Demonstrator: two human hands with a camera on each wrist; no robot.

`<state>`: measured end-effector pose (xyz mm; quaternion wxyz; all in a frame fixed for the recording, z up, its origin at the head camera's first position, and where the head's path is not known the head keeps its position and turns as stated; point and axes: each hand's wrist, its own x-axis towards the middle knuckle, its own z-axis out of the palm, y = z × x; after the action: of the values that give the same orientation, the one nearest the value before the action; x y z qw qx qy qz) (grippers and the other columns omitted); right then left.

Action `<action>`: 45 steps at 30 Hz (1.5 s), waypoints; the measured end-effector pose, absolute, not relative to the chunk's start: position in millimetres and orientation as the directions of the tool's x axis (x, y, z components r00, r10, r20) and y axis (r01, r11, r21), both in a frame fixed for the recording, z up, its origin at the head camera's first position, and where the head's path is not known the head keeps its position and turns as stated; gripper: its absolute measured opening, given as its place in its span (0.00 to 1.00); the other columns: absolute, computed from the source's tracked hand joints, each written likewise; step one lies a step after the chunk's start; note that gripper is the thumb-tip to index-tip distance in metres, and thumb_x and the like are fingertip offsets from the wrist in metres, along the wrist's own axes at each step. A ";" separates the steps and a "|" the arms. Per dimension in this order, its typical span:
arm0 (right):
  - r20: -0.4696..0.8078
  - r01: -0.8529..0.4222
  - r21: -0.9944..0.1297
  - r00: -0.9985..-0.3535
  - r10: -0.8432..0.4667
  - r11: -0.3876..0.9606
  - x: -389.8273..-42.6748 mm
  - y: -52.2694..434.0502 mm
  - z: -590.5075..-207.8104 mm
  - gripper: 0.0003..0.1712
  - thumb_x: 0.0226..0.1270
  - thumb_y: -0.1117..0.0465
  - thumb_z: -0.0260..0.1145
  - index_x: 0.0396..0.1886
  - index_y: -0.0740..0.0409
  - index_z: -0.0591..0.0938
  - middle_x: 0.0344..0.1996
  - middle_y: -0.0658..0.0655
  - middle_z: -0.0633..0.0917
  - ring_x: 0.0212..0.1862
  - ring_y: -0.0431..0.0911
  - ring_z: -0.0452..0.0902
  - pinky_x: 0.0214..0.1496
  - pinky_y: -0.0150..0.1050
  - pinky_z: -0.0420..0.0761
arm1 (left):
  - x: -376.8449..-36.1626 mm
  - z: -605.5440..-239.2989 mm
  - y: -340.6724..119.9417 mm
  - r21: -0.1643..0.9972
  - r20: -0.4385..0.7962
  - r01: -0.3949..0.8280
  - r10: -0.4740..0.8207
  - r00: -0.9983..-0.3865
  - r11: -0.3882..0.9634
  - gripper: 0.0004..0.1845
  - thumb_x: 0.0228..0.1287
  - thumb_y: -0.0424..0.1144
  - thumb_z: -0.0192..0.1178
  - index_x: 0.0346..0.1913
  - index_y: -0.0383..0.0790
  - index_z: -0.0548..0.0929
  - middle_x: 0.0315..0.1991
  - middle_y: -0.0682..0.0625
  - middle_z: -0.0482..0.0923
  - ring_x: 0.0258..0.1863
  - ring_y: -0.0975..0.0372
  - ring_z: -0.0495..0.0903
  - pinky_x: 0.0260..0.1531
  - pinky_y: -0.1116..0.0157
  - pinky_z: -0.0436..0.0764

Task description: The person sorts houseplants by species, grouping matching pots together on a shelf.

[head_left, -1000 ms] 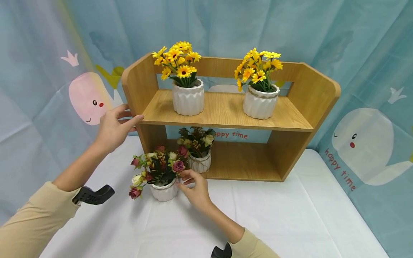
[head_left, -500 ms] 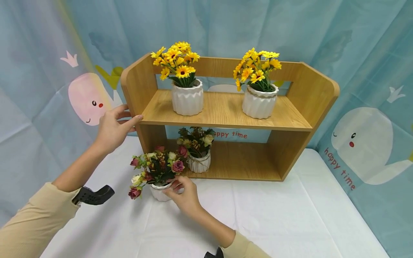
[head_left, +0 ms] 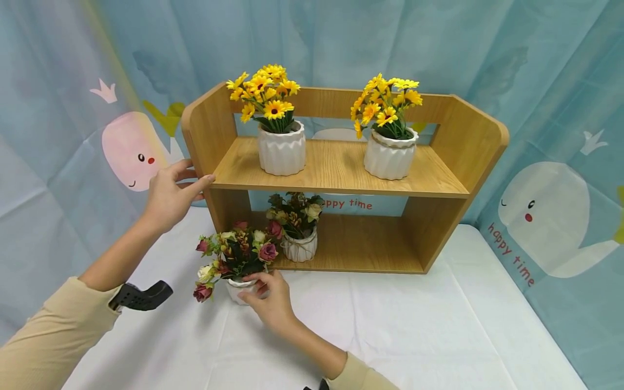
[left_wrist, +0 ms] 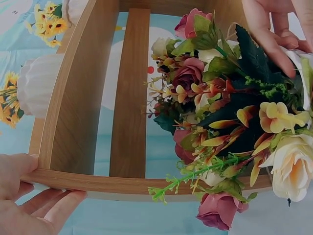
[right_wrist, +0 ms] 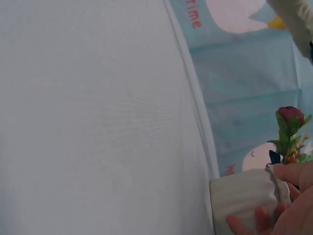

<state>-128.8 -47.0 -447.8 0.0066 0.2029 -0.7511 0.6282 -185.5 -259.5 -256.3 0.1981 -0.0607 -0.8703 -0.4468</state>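
A white flower pot (head_left: 235,291) with pink and cream artificial roses (head_left: 239,257) stands on the cloth before the shelf's lower left. My right hand (head_left: 272,304) holds the pot from its right side. In the right wrist view, its thumb is at the rim and its fingers (right_wrist: 261,218) curl on the pot wall. My left hand (head_left: 168,197) grips the left side panel of the two-tier wooden shelf (head_left: 336,181); in the left wrist view its thumb and fingers (left_wrist: 63,208) lie on opposite faces of the panel edge.
A second rose pot (head_left: 300,248), tied with twine, sits on the lower tier at left. Two white pots of yellow daisies stand on the top tier, one left (head_left: 281,151) and one right (head_left: 390,157). White cloth (head_left: 414,325) covers the table; a blue curtain (head_left: 341,43) hangs behind.
My right hand has moved left from beside the pot onto its front and rim. My left hand keeps its grip on the panel, and the pots stay put.
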 end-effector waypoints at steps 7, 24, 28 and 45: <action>0.275 -0.322 -0.935 -0.923 -0.269 0.149 -125.9 -54.5 -448.7 0.13 0.59 0.68 0.81 0.45 0.62 0.91 0.33 0.50 0.72 0.34 0.35 0.65 0.35 0.26 0.71 | -185.7 -256.9 -259.9 0.755 0.397 0.280 -0.074 -0.915 0.593 0.30 0.77 0.44 0.64 0.72 0.27 0.74 0.61 0.26 0.79 0.47 0.51 0.91 0.33 0.80 0.83; 0.183 -0.227 -0.960 -0.952 -0.244 0.165 -126.8 -60.8 -446.7 0.14 0.56 0.69 0.82 0.42 0.61 0.90 0.36 0.49 0.69 0.38 0.35 0.61 0.36 0.27 0.65 | -184.9 -256.1 -260.3 0.752 0.392 0.271 -0.077 -0.917 0.601 0.30 0.77 0.44 0.64 0.72 0.28 0.75 0.61 0.27 0.80 0.49 0.49 0.90 0.33 0.79 0.84; 0.209 -0.258 -0.949 -0.946 -0.249 0.183 -129.1 -59.8 -447.7 0.14 0.54 0.70 0.83 0.39 0.63 0.89 0.34 0.47 0.69 0.37 0.34 0.60 0.36 0.26 0.65 | -185.4 -256.2 -261.2 0.755 0.390 0.272 -0.076 -0.918 0.597 0.30 0.77 0.45 0.64 0.72 0.29 0.75 0.61 0.27 0.80 0.43 0.66 0.89 0.33 0.80 0.84; 0.220 -0.275 -0.941 -0.940 -0.261 0.197 -130.9 -58.3 -447.0 0.14 0.51 0.72 0.84 0.36 0.64 0.88 0.30 0.48 0.70 0.33 0.32 0.61 0.33 0.26 0.66 | -184.4 -255.0 -259.5 0.762 0.387 0.275 -0.073 -0.919 0.586 0.30 0.78 0.43 0.63 0.74 0.29 0.73 0.63 0.26 0.79 0.57 0.33 0.83 0.33 0.82 0.82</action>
<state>-130.9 -58.3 -447.0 0.0057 0.1733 -0.7737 0.6093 -184.4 -259.5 -255.0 0.1925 -0.0580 -0.8696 -0.4510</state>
